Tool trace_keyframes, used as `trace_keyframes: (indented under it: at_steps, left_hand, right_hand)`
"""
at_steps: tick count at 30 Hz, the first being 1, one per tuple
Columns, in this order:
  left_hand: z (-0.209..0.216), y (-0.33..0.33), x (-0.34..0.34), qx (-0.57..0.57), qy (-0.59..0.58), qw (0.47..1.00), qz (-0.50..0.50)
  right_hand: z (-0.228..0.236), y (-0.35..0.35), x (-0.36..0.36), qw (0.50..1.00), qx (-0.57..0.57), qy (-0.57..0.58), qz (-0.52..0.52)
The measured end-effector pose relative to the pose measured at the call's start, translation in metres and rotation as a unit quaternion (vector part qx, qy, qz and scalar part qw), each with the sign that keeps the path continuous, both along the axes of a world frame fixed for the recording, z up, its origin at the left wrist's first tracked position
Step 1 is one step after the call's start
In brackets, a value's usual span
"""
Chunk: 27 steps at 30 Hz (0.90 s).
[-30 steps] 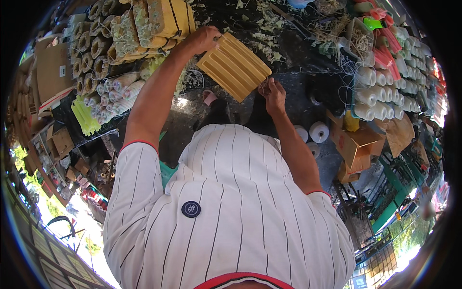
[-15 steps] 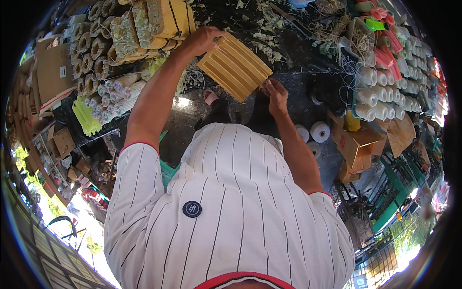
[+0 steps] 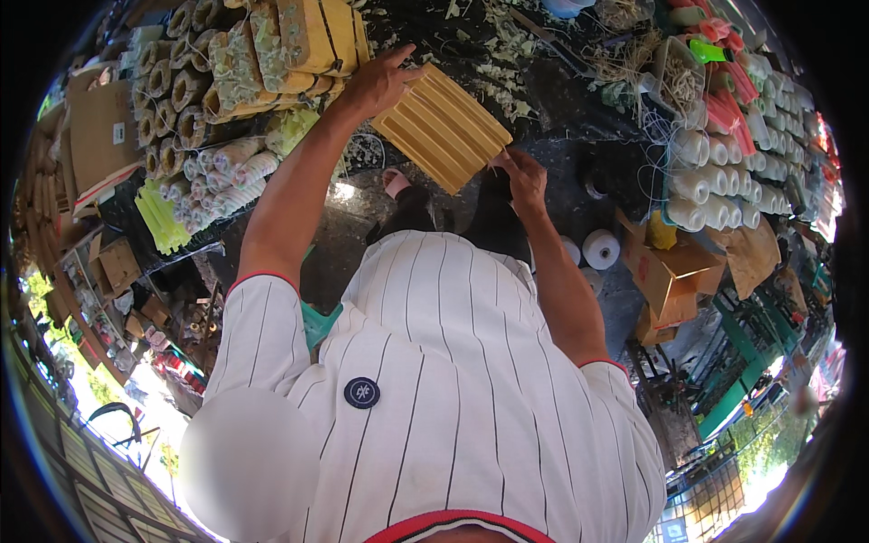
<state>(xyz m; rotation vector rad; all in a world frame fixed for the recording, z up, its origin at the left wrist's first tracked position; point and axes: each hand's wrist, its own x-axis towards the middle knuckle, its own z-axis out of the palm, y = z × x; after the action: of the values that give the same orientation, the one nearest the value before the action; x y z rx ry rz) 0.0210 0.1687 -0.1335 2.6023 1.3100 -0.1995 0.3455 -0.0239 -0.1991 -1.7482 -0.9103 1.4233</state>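
A yellow-brown slab [image 3: 442, 127] with long parallel grooves is tilted in front of me, between my two hands. My left hand [image 3: 382, 86] is at its upper left corner, the fingers along the edge and one finger raised off it; the thumb is hidden. At the right corner my right hand [image 3: 525, 181] pinches the slab between thumb and fingers. Left of my left hand stand stacked yellow blocks [image 3: 321, 36] bound with dark straps, with pale green scraps on them.
Hollow yellow tubes [image 3: 188, 89] and wrapped rolls [image 3: 226, 176] are piled at left. White thread cones [image 3: 692, 185] stand in rows at right, near an open cardboard box [image 3: 670, 271]. Pale shavings [image 3: 507, 54] litter the dark surface ahead. Another white cone [image 3: 600, 249] is on the floor.
One finger of my left hand has lifted off the slab's corner. My right hand has turned slightly at its corner. The slab has hardly moved.
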Motion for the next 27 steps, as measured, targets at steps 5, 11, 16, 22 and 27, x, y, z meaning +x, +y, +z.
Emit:
trace_keyframes:
  at_steps: [5, 11, 16, 22, 27]
  left_hand:
    - [-0.003, 0.004, 0.005, -0.011, -0.033, 0.999, 0.012]
    - [0.011, -0.029, -0.001, 0.091, -0.209, 0.973, 0.019]
    - [0.037, -0.172, -0.019, 0.037, -0.261, 0.946, 0.186]
    - [0.05, -0.31, -0.062, -0.093, -0.271, 0.888, 0.359]
    - [0.076, -0.341, -0.091, -0.057, -0.269, 0.857, 0.436]
  right_hand:
    - [0.003, 0.002, 0.007, 1.0, -0.007, -0.005, 0.005]
    - [0.034, -0.007, 0.014, 0.986, 0.08, -0.148, -0.009]
    - [0.123, 0.009, -0.017, 0.822, 0.329, -0.453, 0.103]
    - [0.105, 0.064, -0.185, 0.844, 0.361, -0.136, 0.372]
    - [0.059, 0.097, -0.315, 0.762, 0.439, -0.25, 0.405]
